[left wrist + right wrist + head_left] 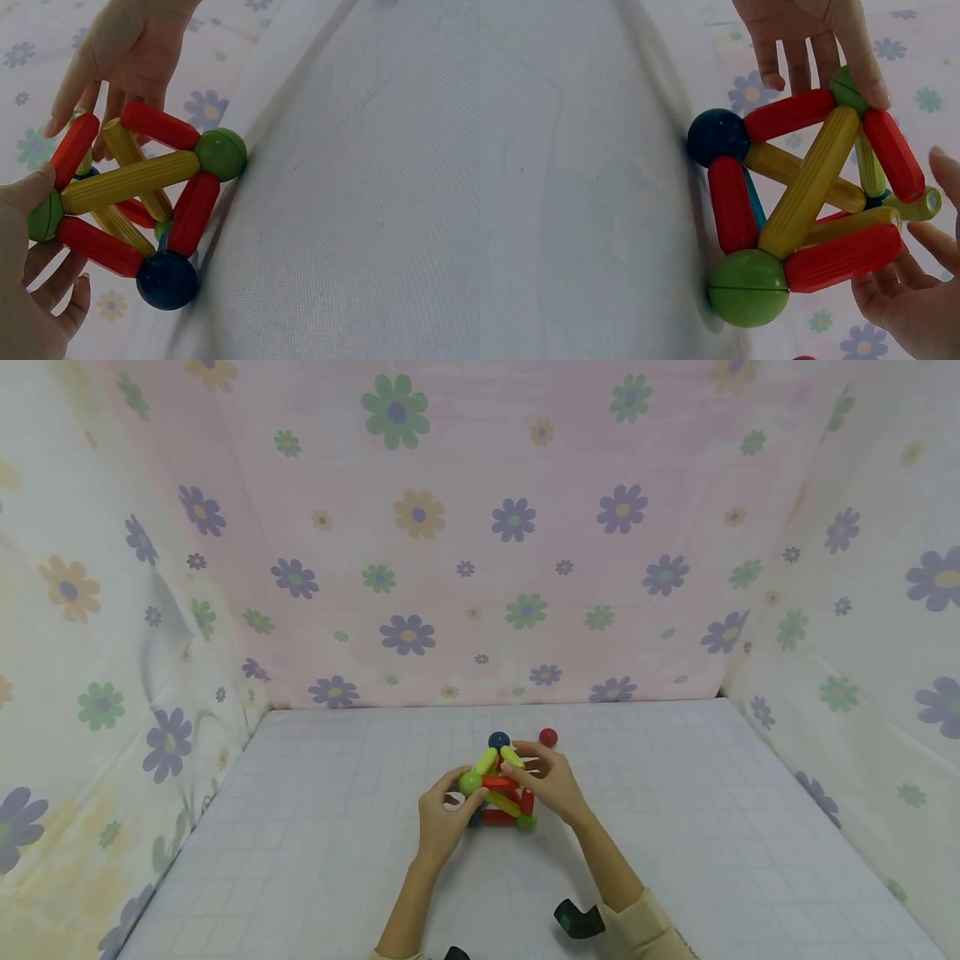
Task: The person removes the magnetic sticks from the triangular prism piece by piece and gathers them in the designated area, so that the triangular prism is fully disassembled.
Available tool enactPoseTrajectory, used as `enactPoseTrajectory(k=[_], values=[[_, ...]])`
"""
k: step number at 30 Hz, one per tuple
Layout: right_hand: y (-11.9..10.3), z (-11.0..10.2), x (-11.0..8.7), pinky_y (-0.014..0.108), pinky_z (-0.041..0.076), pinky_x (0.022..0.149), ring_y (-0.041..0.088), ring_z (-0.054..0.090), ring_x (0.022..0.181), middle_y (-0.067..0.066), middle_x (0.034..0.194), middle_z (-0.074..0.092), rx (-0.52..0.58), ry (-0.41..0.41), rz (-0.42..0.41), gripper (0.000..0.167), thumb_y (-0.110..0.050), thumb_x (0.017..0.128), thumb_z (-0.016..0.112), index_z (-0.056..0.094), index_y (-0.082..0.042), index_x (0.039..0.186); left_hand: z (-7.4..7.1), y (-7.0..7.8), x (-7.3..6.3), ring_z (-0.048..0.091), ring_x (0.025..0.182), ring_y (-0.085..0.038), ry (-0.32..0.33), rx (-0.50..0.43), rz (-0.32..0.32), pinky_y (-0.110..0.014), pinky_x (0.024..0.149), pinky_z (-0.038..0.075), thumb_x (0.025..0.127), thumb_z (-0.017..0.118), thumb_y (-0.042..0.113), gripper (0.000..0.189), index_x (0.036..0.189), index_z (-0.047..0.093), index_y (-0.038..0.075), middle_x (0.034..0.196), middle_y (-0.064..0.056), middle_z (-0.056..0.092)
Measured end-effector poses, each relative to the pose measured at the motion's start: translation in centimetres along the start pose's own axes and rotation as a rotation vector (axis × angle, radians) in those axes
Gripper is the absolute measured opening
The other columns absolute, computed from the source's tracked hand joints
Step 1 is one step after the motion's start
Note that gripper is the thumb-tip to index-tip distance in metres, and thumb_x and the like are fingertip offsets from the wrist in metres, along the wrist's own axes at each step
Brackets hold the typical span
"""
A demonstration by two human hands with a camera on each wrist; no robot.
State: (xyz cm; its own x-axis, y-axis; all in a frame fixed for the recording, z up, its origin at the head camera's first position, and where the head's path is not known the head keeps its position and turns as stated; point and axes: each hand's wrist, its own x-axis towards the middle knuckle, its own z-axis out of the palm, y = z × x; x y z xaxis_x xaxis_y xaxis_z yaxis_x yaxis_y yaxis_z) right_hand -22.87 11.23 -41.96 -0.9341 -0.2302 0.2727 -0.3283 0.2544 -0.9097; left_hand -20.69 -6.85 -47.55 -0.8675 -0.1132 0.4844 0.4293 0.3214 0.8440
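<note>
A frame of coloured magnetic rods and balls, with a slanting yellow rod (502, 803) across its side, stands on the table. At its upper left corner, the left hand (442, 818) pinches a green ball (470, 783) by the thumb and fingers. A dark blue ball (498, 741) tops two yellow-green rods at the back. The right hand (551, 781) is spread beside the frame's right side, close to the loose end of a yellow-green rod (922, 204); contact is hard to tell. Another green ball (748, 289) and a navy ball (718, 138) form lower corners.
A loose red ball (548, 737) lies behind the frame to the right. The pale gridded table (315, 843) is bordered by flowered cloth walls (480, 543) at the back and both sides. A dark angular device (579, 918) sits by the right sleeve.
</note>
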Motion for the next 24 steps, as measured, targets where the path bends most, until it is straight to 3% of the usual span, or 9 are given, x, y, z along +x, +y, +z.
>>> enactPoseTrajectory(k=[6, 14, 19, 24], values=[[0.0, 0.3, -0.1, 0.021, 0.052, 0.073, 0.039, 0.063, 0.088, 0.026, 0.11, 0.062, -0.004, 0.021, -0.056, 0.033, -0.003, 0.085, 0.066, 0.06, 0.01, 0.115, -0.1, -0.3, 0.0, 0.06, 0.08, -0.018, -0.004, 0.005, 0.026, -0.041, 0.064, 0.051, 0.08, 0.076, 0.022, 0.036, 0.11, 0.067, 0.004, 0.096, -0.006, 0.07], [-0.1, 0.2, -0.3, 0.019, 0.05, 0.068, 0.039, 0.061, 0.077, 0.027, 0.101, 0.065, -0.056, 0.084, -0.077, 0.027, 0.002, 0.087, 0.061, 0.06, 0.014, 0.111, -0.4, -0.3, 0.0, 0.06, 0.078, -0.019, -0.011, -0.001, 0.025, -0.035, 0.063, 0.05, 0.077, 0.078, 0.021, 0.035, 0.106, 0.068, 0.004, 0.093, -0.004, 0.071], [0.1, -0.2, -0.3, 0.018, 0.049, 0.07, 0.044, 0.061, 0.08, 0.028, 0.098, 0.064, -0.042, 0.058, -0.072, 0.026, 0.004, 0.088, 0.058, 0.059, 0.015, 0.111, -1.1, -0.1, -0.1, 0.061, 0.073, -0.015, -0.045, -0.05, -0.003, -0.032, 0.062, 0.049, 0.077, 0.078, 0.018, 0.024, 0.097, 0.069, 0.007, 0.084, -0.002, 0.069], [0.1, -0.4, -0.3, 0.017, 0.049, 0.071, 0.043, 0.062, 0.083, 0.028, 0.095, 0.064, -0.049, 0.003, -0.065, 0.025, 0.003, 0.089, 0.058, 0.058, 0.015, 0.111, -1.5, -0.5, 0.5, 0.058, 0.067, -0.009, -0.006, -0.038, -0.022, -0.022, 0.058, 0.046, 0.082, 0.072, 0.015, 0.015, 0.092, 0.068, 0.005, 0.077, -0.002, 0.066]])
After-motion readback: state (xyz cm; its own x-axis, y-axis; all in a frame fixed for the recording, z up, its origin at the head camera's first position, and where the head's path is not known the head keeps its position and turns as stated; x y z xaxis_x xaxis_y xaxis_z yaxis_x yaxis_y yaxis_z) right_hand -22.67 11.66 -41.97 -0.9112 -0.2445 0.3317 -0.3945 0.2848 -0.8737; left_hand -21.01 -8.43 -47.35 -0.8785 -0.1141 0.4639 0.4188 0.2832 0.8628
